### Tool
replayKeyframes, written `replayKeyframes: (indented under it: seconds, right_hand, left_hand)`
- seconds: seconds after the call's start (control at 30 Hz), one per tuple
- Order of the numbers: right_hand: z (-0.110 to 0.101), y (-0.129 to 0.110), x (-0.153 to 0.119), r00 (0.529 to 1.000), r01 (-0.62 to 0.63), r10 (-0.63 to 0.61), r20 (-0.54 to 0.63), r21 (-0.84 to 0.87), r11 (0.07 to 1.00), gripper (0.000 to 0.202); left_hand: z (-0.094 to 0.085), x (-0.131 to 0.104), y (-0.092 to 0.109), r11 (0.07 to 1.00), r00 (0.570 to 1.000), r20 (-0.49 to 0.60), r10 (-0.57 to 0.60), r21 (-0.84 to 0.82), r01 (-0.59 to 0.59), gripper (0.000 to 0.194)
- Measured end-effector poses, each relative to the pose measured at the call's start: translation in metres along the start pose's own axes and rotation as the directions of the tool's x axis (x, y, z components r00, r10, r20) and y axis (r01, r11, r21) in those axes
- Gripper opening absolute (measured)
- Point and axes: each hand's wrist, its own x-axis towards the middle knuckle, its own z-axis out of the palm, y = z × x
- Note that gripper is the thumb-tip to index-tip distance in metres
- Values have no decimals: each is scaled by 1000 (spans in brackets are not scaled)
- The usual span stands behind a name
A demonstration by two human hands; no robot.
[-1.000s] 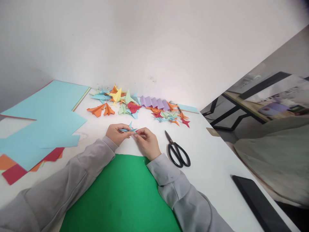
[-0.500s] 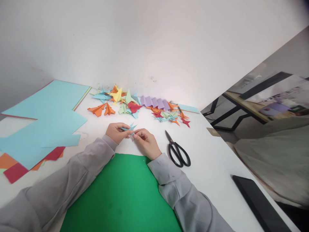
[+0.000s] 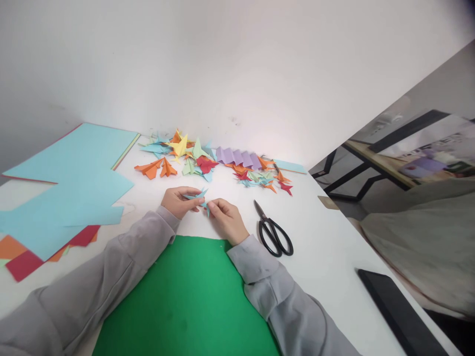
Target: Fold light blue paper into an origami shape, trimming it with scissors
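Observation:
Between my two hands is a small light-blue folded paper plane (image 3: 204, 194), held just above the white table beyond the green sheet (image 3: 185, 291). My left hand (image 3: 180, 201) pinches its body between thumb and fingers, with pointed tips sticking out past them. The thumb and forefinger of my right hand (image 3: 226, 217) close on its near end, where a narrow blue point hangs down. Fingers hide part of the folds. Black-handled scissors (image 3: 274, 235) lie to the right of my right hand, blades pointing away.
Folded paper pieces in several colours (image 3: 180, 148) pile up along the wall, beside a pleated purple strip (image 3: 237, 158). Light-blue sheets (image 3: 74, 153) and red and orange squares (image 3: 24, 264) lie at left. A black flat device (image 3: 401, 311) rests near the right table edge.
My right hand has shifted slightly right and down along the paper, and more of its near point shows. My left hand has moved slightly left, still pinching it.

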Motion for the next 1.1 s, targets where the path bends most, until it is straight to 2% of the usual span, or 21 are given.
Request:
replayKeyframes:
  seconds: [0.2,0.4,0.57,0.8,0.93,1.1]
  right_hand:
    - [0,-2,-1,1000,-27,26,9,62,998,34]
    - [-1,-6,-2,998,-56,54,20,157,986,37]
    - [0,-6,-3,998,-50,44,52,126,991,32]
    - [-1,-5,-3,998,-35,32,59,62,997,39]
    - [1,-4,-3,997,-36,29,65,114,993,36]
    - [4,-1,-3,1000,-31,30,11,167,985,30]
  left_hand:
    - [-2,1,-3,996,997,71,-29,-76,35,67]
    - [-2,1,2,976,990,98,-101,-182,117,63]
    - [-1,0,2,985,993,87,-83,-144,95,59]
    - [-1,-1,0,986,994,93,-66,-144,79,56]
    - [-1,-1,1,991,993,100,-68,-111,79,56]
    - [-1,-1,1,989,988,136,-75,-118,91,59]
